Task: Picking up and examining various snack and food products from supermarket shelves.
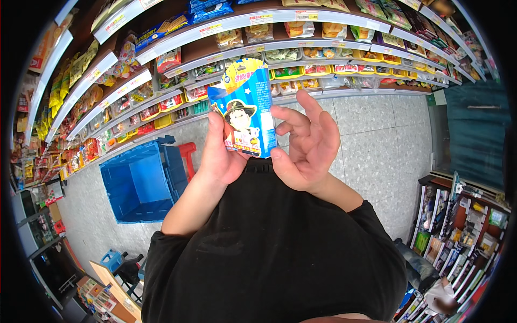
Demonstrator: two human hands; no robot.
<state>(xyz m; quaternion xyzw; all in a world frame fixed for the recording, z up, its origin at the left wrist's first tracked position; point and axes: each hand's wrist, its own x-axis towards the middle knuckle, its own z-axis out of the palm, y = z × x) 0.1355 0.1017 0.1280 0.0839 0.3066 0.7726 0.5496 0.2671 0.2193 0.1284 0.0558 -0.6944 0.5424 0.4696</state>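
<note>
A blue snack box with a yellow curved top, a cartoon figure in a hat and printed writing stands upright before my chest. My left hand grips it from the left and below; the thumb lies along its left side, and the other fingers are hidden behind it. Beside the box's right edge is my right hand, palm turned up and fingers spread. Its fingertips and thumb come close to that edge, perhaps touching it.
Shelves of packaged snacks curve across the front and left. An open blue plastic crate lies on the tiled floor at left, with a red plastic object behind it. More shelves stand at right, near another person.
</note>
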